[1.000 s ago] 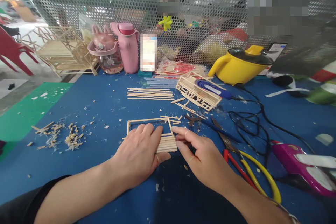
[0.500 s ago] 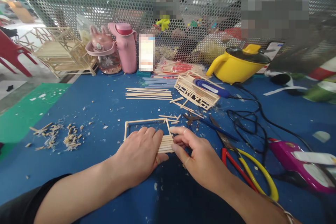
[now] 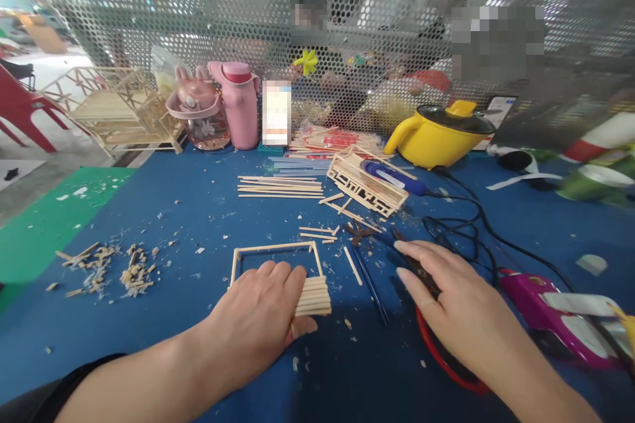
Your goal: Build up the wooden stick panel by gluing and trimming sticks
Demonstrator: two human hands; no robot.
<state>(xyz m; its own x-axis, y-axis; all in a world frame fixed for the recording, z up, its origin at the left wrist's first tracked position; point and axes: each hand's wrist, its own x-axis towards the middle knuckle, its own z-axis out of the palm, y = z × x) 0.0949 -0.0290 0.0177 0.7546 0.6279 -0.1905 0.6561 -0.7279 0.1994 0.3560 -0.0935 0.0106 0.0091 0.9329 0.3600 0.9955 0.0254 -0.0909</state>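
My left hand (image 3: 268,317) presses down on a small rectangular frame of thin wooden sticks (image 3: 272,248), fingers over its row of parallel sticks (image 3: 313,296) and thumb at the near edge. My right hand (image 3: 456,304) is at the scissors (image 3: 421,271), thumb and fingers on either side of their dark metal part. A red handle (image 3: 446,363) shows below the palm; the rest is covered. Between the hands lie a short loose stick (image 3: 353,266) and cutters with brownish jaws (image 3: 360,232) and a thin blue handle (image 3: 370,284).
Loose sticks (image 3: 280,187), a stick model (image 3: 367,178) and a blue-handled tool (image 3: 394,177) lie ahead. Behind stand a pink bottle (image 3: 241,109) and yellow pot (image 3: 436,139). Scraps (image 3: 133,271) are left; black cable (image 3: 476,211) and a purple glue gun (image 3: 530,304) are right.
My right hand has left the stick piece and moved right to the scissors. My left hand stays on the piece. The view has tilted up slightly.
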